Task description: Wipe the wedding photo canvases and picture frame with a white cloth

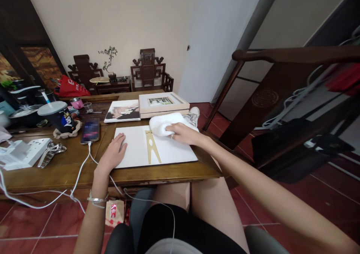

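A white rectangular board (pixel 132 145) lies flat near the table's front edge, with a gold-coloured easel-back stand (pixel 151 149) flat against its face. My left hand (pixel 116 151) rests with its fingers stretched out on the board's left side. In my right hand (pixel 182 133) is a bunched white cloth (pixel 161 123), gripped at the board's upper right; part of the cloth spreads past the board's far edge. The fingers of that hand are closed on the cloth.
Behind the board are a photo print (pixel 123 111) and stacked pale frames (pixel 164 104). To the left lie a phone (pixel 90 130) on a white cable, a lidded cup (pixel 63 115), a claw clip (pixel 50 153) and a power strip (pixel 30 153). A wooden chair (pixel 258 93) stands right.
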The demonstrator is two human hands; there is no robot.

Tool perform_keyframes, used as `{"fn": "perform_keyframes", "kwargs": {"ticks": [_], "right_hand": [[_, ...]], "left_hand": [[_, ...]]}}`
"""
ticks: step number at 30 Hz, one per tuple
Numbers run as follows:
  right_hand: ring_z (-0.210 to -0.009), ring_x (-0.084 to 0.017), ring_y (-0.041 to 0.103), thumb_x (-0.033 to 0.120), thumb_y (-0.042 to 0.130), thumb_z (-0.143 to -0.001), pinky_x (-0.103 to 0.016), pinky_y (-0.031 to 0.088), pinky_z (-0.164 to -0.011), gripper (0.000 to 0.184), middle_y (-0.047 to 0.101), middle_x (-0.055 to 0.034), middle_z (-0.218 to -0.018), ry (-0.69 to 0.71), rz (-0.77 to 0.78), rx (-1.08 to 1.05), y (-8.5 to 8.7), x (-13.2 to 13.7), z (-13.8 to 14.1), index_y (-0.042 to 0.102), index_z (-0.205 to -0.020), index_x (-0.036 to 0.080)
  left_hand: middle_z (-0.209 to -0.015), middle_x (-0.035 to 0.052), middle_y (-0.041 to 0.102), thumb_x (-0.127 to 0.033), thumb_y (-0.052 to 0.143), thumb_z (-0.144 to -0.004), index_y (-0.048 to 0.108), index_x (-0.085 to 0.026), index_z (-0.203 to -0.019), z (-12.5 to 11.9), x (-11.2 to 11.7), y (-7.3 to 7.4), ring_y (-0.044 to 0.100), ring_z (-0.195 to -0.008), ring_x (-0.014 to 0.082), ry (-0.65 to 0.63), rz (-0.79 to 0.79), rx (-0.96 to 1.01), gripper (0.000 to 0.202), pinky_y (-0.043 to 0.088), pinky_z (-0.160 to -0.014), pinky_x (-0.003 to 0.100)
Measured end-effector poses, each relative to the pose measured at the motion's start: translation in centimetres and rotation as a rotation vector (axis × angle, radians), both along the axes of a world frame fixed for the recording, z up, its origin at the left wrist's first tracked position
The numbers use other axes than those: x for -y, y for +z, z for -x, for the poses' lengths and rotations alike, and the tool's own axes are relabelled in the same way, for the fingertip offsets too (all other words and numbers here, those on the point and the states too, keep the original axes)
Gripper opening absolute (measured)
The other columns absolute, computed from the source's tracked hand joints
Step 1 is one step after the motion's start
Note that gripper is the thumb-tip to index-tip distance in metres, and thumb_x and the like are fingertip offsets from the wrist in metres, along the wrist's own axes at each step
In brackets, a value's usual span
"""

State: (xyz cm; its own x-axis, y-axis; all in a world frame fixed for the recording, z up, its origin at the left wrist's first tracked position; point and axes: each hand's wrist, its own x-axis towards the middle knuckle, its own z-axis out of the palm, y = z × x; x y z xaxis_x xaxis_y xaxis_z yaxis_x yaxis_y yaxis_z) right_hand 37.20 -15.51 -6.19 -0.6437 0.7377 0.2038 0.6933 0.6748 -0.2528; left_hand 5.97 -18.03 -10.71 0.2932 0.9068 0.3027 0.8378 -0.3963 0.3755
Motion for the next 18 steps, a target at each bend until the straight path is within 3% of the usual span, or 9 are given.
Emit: {"fn": "perform_keyframes", "kwargs": {"ticks": [3,7,10,13,18], "right_hand": [[-0.071,-0.018,0.050,0.008,0.041,-0.072,-0.026,0.036,-0.068,0.014,0.054,-0.0018,-0.069,-0.004,0.015,-0.054,-0.3,-2.5,0.0,0.050,-0.071,0.019],[-0.071,-0.019,0.051,0.008,0.041,-0.072,-0.027,0.037,-0.069,0.015,0.055,-0.0024,-0.069,-0.022,0.000,-0.039,-0.7,-1.4,-0.5,0.051,-0.071,0.019],[-0.082,-0.023,0.057,0.006,0.041,-0.072,-0.031,0.041,-0.079,0.019,0.061,-0.0058,-0.076,-0.038,-0.016,-0.007,-0.8,2.2,-0.7,0.055,-0.076,0.019],[-0.106,-0.028,0.059,0.004,0.041,-0.071,-0.037,0.042,-0.090,0.027,0.067,-0.0110,-0.100,-0.046,-0.004,-0.006,-0.3,7.1,-1.0,0.060,-0.083,0.019],[-0.129,-0.028,0.047,0.003,0.042,-0.067,-0.040,0.045,-0.095,0.040,0.057,-0.0067,-0.134,-0.025,0.125,-0.034,0.8,13.4,-2.5,0.064,-0.093,0.024]], "left_hand": [[-0.144,0.0158,0.047,-0.036,0.033,-0.092,0.052,-0.009,-0.130,0.1,0.0,-0.1,0.039,-0.137,0.0240,-0.006,0.000,0.009,0.050,0.028,-0.116,0.043],[-0.144,0.0183,0.046,-0.036,0.033,-0.092,0.051,-0.005,-0.130,0.0,-0.1,-0.1,0.038,-0.138,0.0246,0.000,0.018,-0.001,0.052,0.027,-0.116,0.042],[-0.145,0.0185,0.045,-0.036,0.033,-0.093,0.050,-0.004,-0.131,-0.1,0.0,0.0,0.037,-0.138,0.0248,0.009,0.032,-0.004,0.053,0.027,-0.117,0.042],[-0.145,0.0185,0.045,-0.035,0.033,-0.093,0.050,-0.005,-0.132,-0.2,0.1,0.0,0.037,-0.139,0.0254,0.018,0.039,-0.002,0.052,0.027,-0.116,0.043],[-0.150,0.0191,0.037,-0.036,0.031,-0.094,0.043,-0.005,-0.137,-0.3,0.2,0.0,0.030,-0.142,0.0262,0.019,0.035,0.013,0.055,0.025,-0.117,0.045]]}}
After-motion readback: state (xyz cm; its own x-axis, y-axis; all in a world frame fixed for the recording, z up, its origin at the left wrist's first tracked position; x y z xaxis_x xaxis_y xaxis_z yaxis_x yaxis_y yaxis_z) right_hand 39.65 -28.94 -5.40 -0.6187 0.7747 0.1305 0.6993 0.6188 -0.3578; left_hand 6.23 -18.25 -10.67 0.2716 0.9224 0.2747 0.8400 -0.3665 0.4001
